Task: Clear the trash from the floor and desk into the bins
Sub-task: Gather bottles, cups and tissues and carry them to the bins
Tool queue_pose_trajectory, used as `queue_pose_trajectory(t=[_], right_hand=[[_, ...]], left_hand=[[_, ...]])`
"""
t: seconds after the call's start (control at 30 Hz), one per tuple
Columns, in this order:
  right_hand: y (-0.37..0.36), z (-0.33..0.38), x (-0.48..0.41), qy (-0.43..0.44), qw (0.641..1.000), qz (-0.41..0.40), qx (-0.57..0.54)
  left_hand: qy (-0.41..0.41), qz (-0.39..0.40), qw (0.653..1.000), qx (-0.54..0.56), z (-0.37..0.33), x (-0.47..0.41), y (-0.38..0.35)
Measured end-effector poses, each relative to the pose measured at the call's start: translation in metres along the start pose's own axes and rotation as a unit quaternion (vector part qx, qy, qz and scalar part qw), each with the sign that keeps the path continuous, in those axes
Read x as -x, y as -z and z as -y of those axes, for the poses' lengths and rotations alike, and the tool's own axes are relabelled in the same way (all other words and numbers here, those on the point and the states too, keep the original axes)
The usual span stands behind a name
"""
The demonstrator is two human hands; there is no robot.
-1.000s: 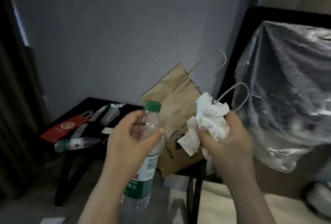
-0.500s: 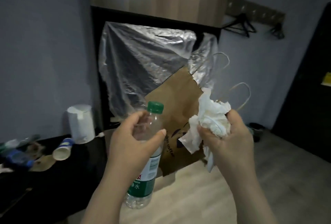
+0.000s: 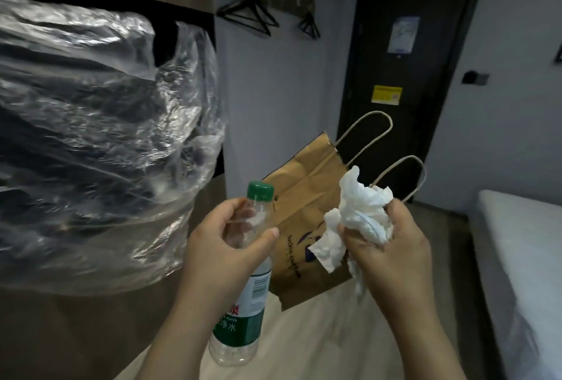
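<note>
Trash fills both hands in the head view; the left hand point(image 3: 226, 246) curls fingers and thumb round the neck of a clear plastic bottle point(image 3: 249, 297) just under its green cap point(image 3: 260, 191), and the bottle hangs upright and looks empty; light, fairly stiff but smooth, it seems safest gripped at that narrow neck. The right hand point(image 3: 389, 249) clenches a wad of white tissue point(image 3: 362, 209), soft, near weightless and apt to shed its loose flaps; a brown paper bag point(image 3: 304, 212) juts from behind the same grip, flat and floppy; whether the fingers pinch the bag itself cannot be told. No bin shows. Crinkled clear plastic sheeting point(image 3: 91, 124) bulges close on the left; a white mattress point(image 3: 523, 258) edges the right; a dark door point(image 3: 404, 75) and wall hangers point(image 3: 246, 15) stand well beyond the pale floor point(image 3: 319, 343).
</note>
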State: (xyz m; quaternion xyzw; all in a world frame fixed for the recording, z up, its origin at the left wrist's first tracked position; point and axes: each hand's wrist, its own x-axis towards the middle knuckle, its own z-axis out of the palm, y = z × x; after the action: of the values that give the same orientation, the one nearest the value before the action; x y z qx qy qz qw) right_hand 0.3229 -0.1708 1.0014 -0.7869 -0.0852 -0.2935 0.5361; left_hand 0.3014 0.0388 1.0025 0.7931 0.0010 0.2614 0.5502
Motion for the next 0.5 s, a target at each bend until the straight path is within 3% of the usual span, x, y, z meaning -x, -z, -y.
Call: queue_pose_trajectory(t=[0.17,0.5], right_hand=[[-0.033,-0.026,-0.043,-0.012,0.998,-0.044,0.041],[-0.121,-0.07,-0.139,-0.063,0.991,-0.049,0.11]], left_hand=[[-0.004,0.029,0.999,0.035,0.04,-0.068,-0.018],[0.002,0.075,0.996,0.047,0.113,-0.222,-0.038]])
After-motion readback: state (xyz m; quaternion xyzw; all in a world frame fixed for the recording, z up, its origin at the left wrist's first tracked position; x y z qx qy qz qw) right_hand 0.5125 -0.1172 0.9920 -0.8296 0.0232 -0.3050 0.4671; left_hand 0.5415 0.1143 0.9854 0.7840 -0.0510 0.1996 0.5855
